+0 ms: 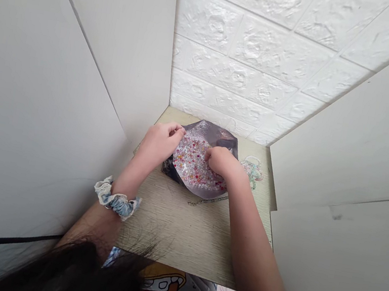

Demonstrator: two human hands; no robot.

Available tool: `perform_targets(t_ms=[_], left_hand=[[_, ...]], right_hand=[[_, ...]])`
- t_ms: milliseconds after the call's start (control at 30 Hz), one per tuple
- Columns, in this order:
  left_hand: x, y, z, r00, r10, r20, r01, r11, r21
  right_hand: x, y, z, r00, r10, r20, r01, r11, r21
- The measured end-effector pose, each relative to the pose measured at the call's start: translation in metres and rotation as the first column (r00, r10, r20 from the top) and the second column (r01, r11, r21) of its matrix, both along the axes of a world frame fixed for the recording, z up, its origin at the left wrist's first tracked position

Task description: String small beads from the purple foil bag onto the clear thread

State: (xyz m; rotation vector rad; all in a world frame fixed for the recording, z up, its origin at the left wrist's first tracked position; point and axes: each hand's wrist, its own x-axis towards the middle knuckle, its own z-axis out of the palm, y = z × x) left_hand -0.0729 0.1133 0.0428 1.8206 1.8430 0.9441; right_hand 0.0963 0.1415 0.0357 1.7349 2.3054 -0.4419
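Note:
A grey, silvery-lined bag (pixel 203 128) lies opened wide on a small wooden surface. Many small beads (pixel 191 162), mostly pink, clear and red with a few orange ones, fill it. At the bag's left rim, my left hand (pixel 161 142) is closed in a pinch of thumb and finger; what sits between the tips is too small to make out. My right hand (pixel 223 163) reaches in from the right, its fingers curled down at the beads. Its fingertips are partly hidden, so anything they hold does not show.
Beaded strands (pixel 253 170) in green, pink and white lie right of the bag. A thin dark beaded strand (pixel 203 201) lies before it. The wooden tabletop (pixel 180 228) is hemmed by white panels left and right and a white brick-patterned wall (pixel 237 73) behind.

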Motion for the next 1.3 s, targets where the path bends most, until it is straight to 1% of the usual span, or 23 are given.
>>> perform_targets(t_ms=[67, 133, 200, 267, 333, 467, 500, 567, 600, 633, 667, 733, 800, 867, 900, 967, 1033, 1067, 1100, 1133, 1200, 1267, 1300], left_hand=[[0.0, 0.0, 0.0, 1.0, -0.012, 0.004, 0.012, 1.0, 0.0], [0.0, 0.0, 0.0, 1.0, -0.02, 0.003, 0.02, 1.0, -0.001], [0.0, 0.0, -0.001, 1.0, -0.024, -0.008, 0.024, 1.0, -0.009], [0.0, 0.0, -0.002, 0.999, -0.045, -0.026, 0.045, 0.999, -0.025], [0.0, 0.0, -0.003, 0.995, -0.083, -0.054, 0.08, 0.995, -0.053], [0.001, 0.0, -0.003, 0.984, -0.142, -0.111, 0.131, 0.986, -0.104], [0.001, 0.001, -0.003, 0.981, -0.147, -0.123, 0.133, 0.985, -0.113], [0.001, 0.001, -0.002, 0.978, -0.151, -0.141, 0.134, 0.983, -0.126], [0.002, 0.001, -0.002, 0.978, -0.152, -0.146, 0.133, 0.982, -0.131], [0.002, 0.001, -0.001, 0.977, -0.152, -0.148, 0.133, 0.982, -0.134], [0.002, 0.001, -0.001, 0.977, -0.153, -0.148, 0.133, 0.982, -0.138], [0.002, 0.0, -0.001, 0.977, -0.15, -0.15, 0.129, 0.981, -0.143], [0.002, 0.0, -0.001, 0.977, -0.14, -0.16, 0.115, 0.982, -0.152], [0.001, 0.0, -0.001, 0.977, -0.125, -0.173, 0.097, 0.982, -0.161], [0.0, 0.0, -0.001, 0.977, -0.115, -0.18, 0.086, 0.983, -0.164], [-0.001, 0.0, -0.001, 0.978, -0.095, -0.186, 0.063, 0.983, -0.17], [-0.002, 0.001, 0.0, 0.979, -0.08, -0.185, 0.047, 0.983, -0.177], [-0.002, 0.001, 0.001, 0.98, -0.074, -0.183, 0.04, 0.982, -0.182], [-0.002, 0.001, 0.001, 0.981, -0.07, -0.181, 0.035, 0.981, -0.191], [-0.002, 0.001, 0.002, 0.982, -0.065, -0.18, 0.029, 0.98, -0.196], [-0.002, 0.001, 0.003, 0.982, -0.053, -0.182, 0.015, 0.979, -0.204], [-0.002, 0.001, 0.004, 0.982, -0.05, -0.183, 0.01, 0.977, -0.211], [-0.002, 0.001, 0.004, 0.982, -0.052, -0.182, 0.012, 0.977, -0.214]], right_hand=[[-0.002, -0.004, 0.006, 0.999, -0.024, 0.027, 0.026, 0.998, -0.053], [-0.004, -0.008, 0.012, 1.0, -0.014, 0.028, 0.017, 0.996, -0.091], [-0.007, -0.011, 0.015, 0.999, 0.032, 0.003, -0.031, 0.985, -0.168], [-0.01, -0.013, 0.017, 0.996, 0.081, -0.042, -0.089, 0.955, -0.282], [-0.013, -0.015, 0.017, 0.989, 0.112, -0.098, -0.139, 0.93, -0.339], [-0.016, -0.015, 0.016, 0.945, 0.156, -0.288, -0.23, 0.941, -0.248], [-0.017, -0.015, 0.015, 0.921, 0.166, -0.352, -0.267, 0.928, -0.259], [-0.022, -0.016, 0.01, 0.856, 0.204, -0.476, -0.375, 0.878, -0.299], [-0.025, -0.016, 0.007, 0.823, 0.234, -0.517, -0.429, 0.854, -0.296], [-0.028, -0.017, 0.004, 0.799, 0.272, -0.536, -0.467, 0.843, -0.268], [-0.031, -0.017, 0.0, 0.788, 0.309, -0.532, -0.483, 0.847, -0.224], [-0.035, -0.017, -0.005, 0.803, 0.344, -0.486, -0.467, 0.87, -0.157], [-0.036, -0.016, -0.007, 0.837, 0.32, -0.444, -0.439, 0.877, -0.194], [-0.034, -0.015, -0.004, 0.879, 0.286, -0.383, -0.393, 0.888, -0.238], [-0.031, -0.015, -0.001, 0.909, 0.26, -0.325, -0.345, 0.908, -0.238], [-0.027, -0.014, 0.003, 0.972, 0.165, -0.169, -0.196, 0.962, -0.19], [-0.025, -0.013, 0.005, 0.998, 0.053, -0.038, -0.057, 0.99, -0.129], [-0.025, -0.013, 0.005, 1.0, 0.021, -0.01, -0.022, 0.995, -0.096], [-0.026, -0.013, 0.004, 1.0, 0.02, -0.012, -0.021, 0.998, -0.058], [-0.027, -0.014, 0.002, 0.998, 0.052, -0.039, -0.053, 0.998, -0.018], [-0.032, -0.016, -0.002, 0.976, 0.176, -0.126, -0.172, 0.984, 0.043], [-0.037, -0.019, -0.004, 0.936, 0.295, -0.192, -0.291, 0.955, 0.048], [-0.039, -0.021, -0.004, 0.928, 0.312, -0.202, -0.313, 0.949, 0.03]])
